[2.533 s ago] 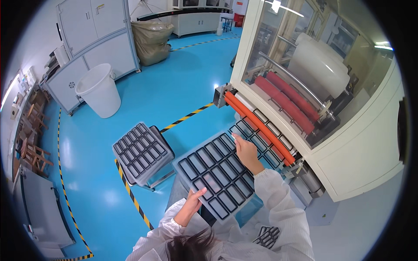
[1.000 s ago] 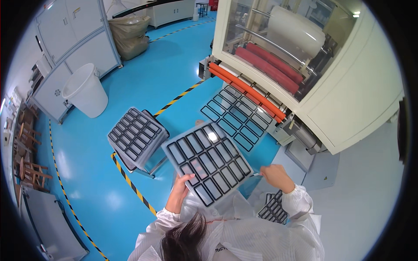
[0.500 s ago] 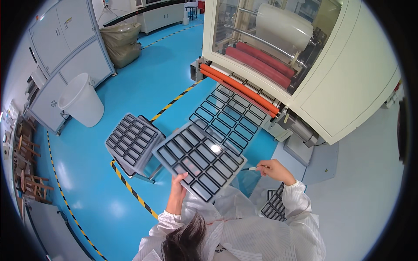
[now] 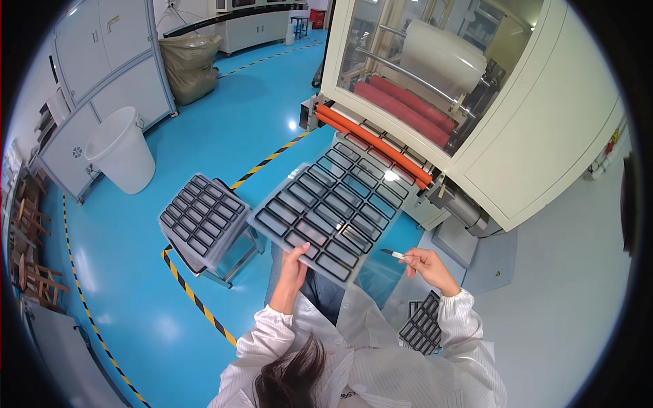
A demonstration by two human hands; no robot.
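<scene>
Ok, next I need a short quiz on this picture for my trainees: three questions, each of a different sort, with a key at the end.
1. Multiple choice. Which hand holds the slim bladed tool?
A) left
B) right
C) both together

2. True or false. The large open bucket stands on the person's right.

3. Fill in the gap. The left hand holds translucent sheeting marked with rows of black ______ outlines.

Key
1. B: the tool is in the fingers of the right hand.
2. False: the white bucket stands on the person's left.
3. rectangular
</scene>
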